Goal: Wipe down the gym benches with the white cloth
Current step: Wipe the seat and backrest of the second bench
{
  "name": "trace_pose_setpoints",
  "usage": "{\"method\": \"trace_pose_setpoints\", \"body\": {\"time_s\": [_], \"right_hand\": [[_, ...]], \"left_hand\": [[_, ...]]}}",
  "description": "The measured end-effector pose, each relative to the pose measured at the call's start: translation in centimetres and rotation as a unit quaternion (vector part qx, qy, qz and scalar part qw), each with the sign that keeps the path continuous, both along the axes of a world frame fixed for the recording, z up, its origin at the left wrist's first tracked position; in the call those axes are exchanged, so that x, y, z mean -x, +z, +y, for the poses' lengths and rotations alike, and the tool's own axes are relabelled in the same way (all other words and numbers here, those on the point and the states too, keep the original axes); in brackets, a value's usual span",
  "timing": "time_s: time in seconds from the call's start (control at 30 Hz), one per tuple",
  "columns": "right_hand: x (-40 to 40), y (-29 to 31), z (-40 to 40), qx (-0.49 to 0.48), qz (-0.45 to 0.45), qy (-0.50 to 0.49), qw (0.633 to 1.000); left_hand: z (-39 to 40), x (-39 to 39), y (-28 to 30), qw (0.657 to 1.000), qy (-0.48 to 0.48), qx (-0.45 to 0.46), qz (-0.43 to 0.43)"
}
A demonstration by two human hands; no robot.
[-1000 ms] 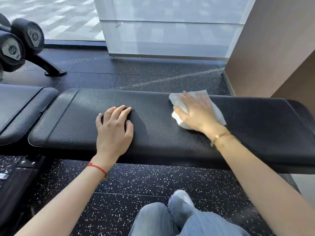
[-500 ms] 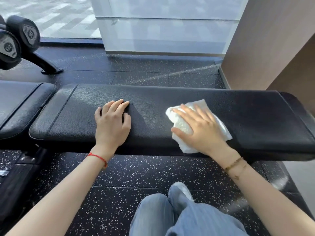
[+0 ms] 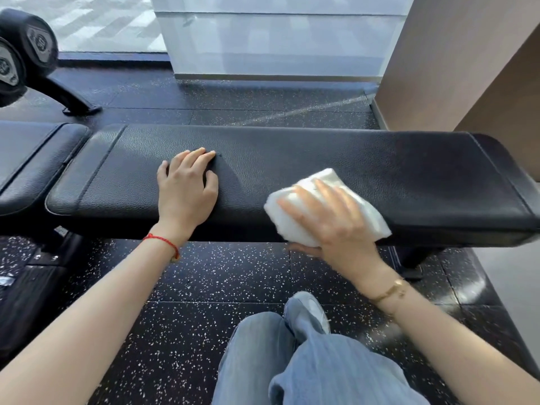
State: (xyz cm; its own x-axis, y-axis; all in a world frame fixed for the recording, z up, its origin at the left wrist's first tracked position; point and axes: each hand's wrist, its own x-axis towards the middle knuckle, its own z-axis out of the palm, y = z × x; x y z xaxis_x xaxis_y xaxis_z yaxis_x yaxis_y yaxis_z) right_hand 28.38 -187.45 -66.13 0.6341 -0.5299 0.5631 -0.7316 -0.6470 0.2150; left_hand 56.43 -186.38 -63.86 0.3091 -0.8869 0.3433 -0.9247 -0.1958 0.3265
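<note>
A long black padded bench [image 3: 292,159] lies across the view at mid height. My left hand [image 3: 187,191] rests flat on its pad, left of centre, fingers straight. My right hand [image 3: 333,220] presses the white cloth [image 3: 365,211] onto the near edge of the pad, right of centre. Its fingers are spread over the cloth and its thumb wraps under the cloth at the pad's front edge. The cloth is bunched and sticks out beyond my fingers to the far right.
A second black pad [image 3: 32,159] adjoins the bench on the left. Dumbbells [image 3: 26,51] sit on a rack at far left. A brown wall [image 3: 455,62] and a glass panel [image 3: 277,36] stand behind. My knee in blue jeans [image 3: 306,361] is below, over speckled black flooring [image 3: 204,287].
My right hand has dragged the cloth from the far side of the pad toward me to its near edge. My left hand has stayed in place.
</note>
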Motion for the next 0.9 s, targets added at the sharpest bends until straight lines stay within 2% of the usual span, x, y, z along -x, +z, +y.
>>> {"method": "trace_pose_setpoints", "body": {"time_s": [0.13,0.3,0.4,0.53,0.67,0.8,0.9], "right_hand": [[3.4,0.5,-0.4,-0.072,0.043,-0.056,0.995],[-4.0,0.5,0.1,-0.067,0.042,-0.027,0.997],[-5.6,-0.1,0.4,-0.061,0.046,-0.024,0.997],[-0.8,-0.5,-0.4,-0.048,-0.001,0.003,0.999],[2.9,0.2,-1.2,-0.075,-0.040,-0.038,0.996],[-1.3,1.0,-0.7,-0.130,-0.040,-0.044,0.990],[-6.1,0.9,0.1,-0.112,0.011,-0.009,0.994]], "left_hand": [[-0.2,0.3,0.0,1.000,0.006,-0.004,0.000],[-0.3,0.6,-0.1,1.000,0.008,-0.015,-0.006],[-0.1,0.3,-0.2,1.000,0.008,-0.013,-0.007],[0.0,0.0,-0.2,1.000,0.002,-0.014,-0.006],[-0.1,0.2,-0.3,1.000,0.005,-0.015,-0.008],[-0.3,0.7,-0.2,1.000,0.013,-0.018,-0.015],[-0.2,0.7,-0.3,1.000,0.012,-0.021,-0.020]]}}
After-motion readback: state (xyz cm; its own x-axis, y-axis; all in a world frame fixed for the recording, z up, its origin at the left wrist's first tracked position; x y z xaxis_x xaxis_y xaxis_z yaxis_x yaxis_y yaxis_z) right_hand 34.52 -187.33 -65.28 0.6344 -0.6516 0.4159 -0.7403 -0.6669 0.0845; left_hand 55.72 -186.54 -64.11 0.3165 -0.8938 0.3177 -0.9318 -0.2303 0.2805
